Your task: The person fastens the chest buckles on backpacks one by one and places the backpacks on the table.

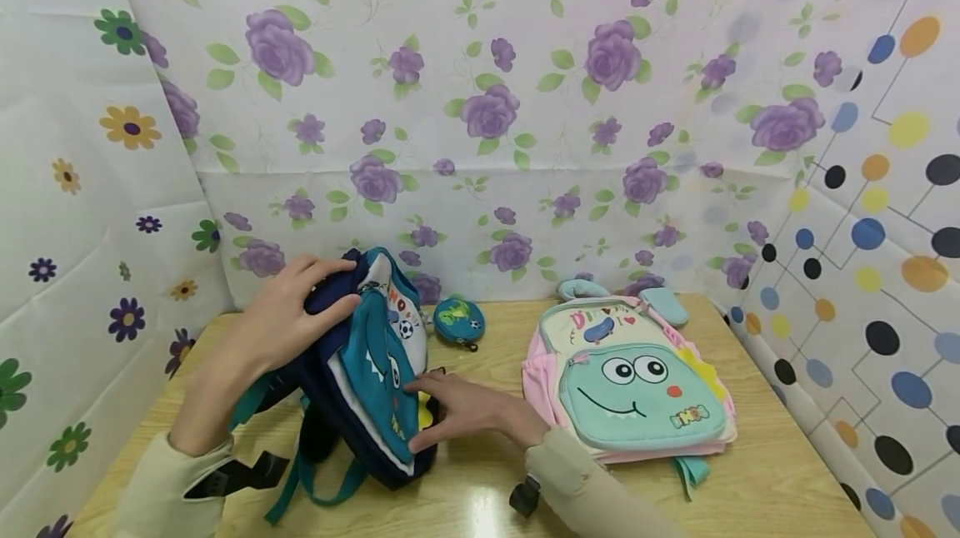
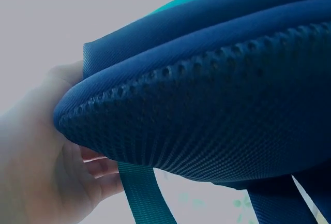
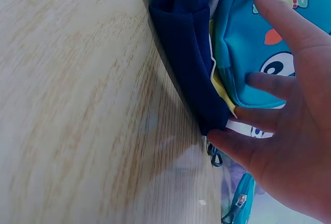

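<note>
A navy and teal backpack [image 1: 378, 371] with a cartoon dinosaur face stands tilted at the left of the table. My left hand [image 1: 292, 309] grips its upper side edge; in the left wrist view the fingers [image 2: 103, 175] bend beneath the padded navy edge [image 2: 207, 79]. My right hand [image 1: 468, 409] touches the teal front pocket. With fingers spread and nearly straight, that hand [image 3: 295, 100] lies across the pocket [image 3: 240, 32] and the navy side [image 3: 186, 53] in the right wrist view. Teal straps [image 1: 330, 484] hang from the backpack onto the table.
A pink, cream and mint backpack [image 1: 637, 392] with a smiling face lies on the wooden table [image 1: 780, 455] at the right. Near the back edge sits a small round teal pouch [image 1: 459, 320] with a zipper. Patterned cloth walls [image 1: 480, 213] stand behind and on both sides.
</note>
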Available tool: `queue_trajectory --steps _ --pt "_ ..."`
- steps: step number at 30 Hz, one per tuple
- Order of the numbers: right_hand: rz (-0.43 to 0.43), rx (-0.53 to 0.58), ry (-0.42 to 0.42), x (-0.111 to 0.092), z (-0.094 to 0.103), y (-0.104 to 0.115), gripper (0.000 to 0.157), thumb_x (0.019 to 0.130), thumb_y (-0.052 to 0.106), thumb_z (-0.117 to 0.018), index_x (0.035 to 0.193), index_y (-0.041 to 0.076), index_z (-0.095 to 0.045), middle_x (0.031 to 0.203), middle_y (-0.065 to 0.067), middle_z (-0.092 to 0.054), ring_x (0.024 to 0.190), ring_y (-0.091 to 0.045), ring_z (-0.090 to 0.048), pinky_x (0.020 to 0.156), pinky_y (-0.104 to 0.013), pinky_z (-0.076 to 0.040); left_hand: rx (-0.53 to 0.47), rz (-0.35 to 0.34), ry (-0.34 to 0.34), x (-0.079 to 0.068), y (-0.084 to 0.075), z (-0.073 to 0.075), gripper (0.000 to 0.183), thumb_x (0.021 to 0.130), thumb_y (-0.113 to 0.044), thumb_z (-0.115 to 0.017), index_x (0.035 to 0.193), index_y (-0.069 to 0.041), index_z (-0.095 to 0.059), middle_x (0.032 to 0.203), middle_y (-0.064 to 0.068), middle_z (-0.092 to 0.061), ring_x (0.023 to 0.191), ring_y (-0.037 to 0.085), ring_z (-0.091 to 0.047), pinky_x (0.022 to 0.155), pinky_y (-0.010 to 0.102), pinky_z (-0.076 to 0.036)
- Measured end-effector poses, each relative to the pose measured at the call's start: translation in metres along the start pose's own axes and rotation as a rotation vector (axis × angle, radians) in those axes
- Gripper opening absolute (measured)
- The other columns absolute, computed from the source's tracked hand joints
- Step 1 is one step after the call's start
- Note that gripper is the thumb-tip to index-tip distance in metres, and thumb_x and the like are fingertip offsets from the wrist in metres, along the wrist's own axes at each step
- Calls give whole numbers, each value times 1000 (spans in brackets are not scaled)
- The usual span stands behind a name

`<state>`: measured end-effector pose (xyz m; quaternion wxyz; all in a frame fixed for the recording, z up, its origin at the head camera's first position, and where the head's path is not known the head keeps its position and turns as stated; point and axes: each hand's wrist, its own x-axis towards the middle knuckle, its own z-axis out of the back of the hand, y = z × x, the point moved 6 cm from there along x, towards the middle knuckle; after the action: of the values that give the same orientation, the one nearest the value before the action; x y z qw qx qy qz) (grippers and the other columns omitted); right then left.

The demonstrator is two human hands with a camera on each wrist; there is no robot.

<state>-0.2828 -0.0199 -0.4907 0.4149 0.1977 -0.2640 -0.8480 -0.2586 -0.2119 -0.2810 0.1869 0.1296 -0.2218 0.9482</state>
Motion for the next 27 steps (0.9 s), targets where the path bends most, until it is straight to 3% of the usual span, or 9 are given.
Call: queue_trajectory --steps 11,18,23,27 --pt "5 66 8 -3 2 1 75 90 57 -66 153 29 -37 160 -1 -32 145 -18 -35 115 -38 -36 55 4 43 7 -16 -3 57 95 -48 -62 141 -15 -55 128 15 -54 110 36 -56 87 54 -51" --pt "50 64 -86 -19 15 -7 64 95 48 -63 150 20 -44 151 -1 -45 136 -20 -47 108 -35 -44 64 -11 68 11 -26 -8 57 94 -48 -64 141 -16 -56 128 14 -53 112 34 -55 90 53 -51" --pt "34 98 -150 -31 29 -8 59 97 39 -64 147 14 -47 146 -4 -51 130 -27 -53 105 -41 -47 81 -23 78 15 -35 -10 57 94 -48 -64 140 -16 -57 124 13 -53 105 30 -55 85 48 -51" --pt "19 143 -188 -39 40 -11 59 97 42 -63 147 16 -47 146 0 -51 129 -28 -54 105 -43 -47 85 -42 79 19 -41 -13 55 93 -45 -66 140 -16 -58 122 13 -53 106 29 -54 86 48 -52"
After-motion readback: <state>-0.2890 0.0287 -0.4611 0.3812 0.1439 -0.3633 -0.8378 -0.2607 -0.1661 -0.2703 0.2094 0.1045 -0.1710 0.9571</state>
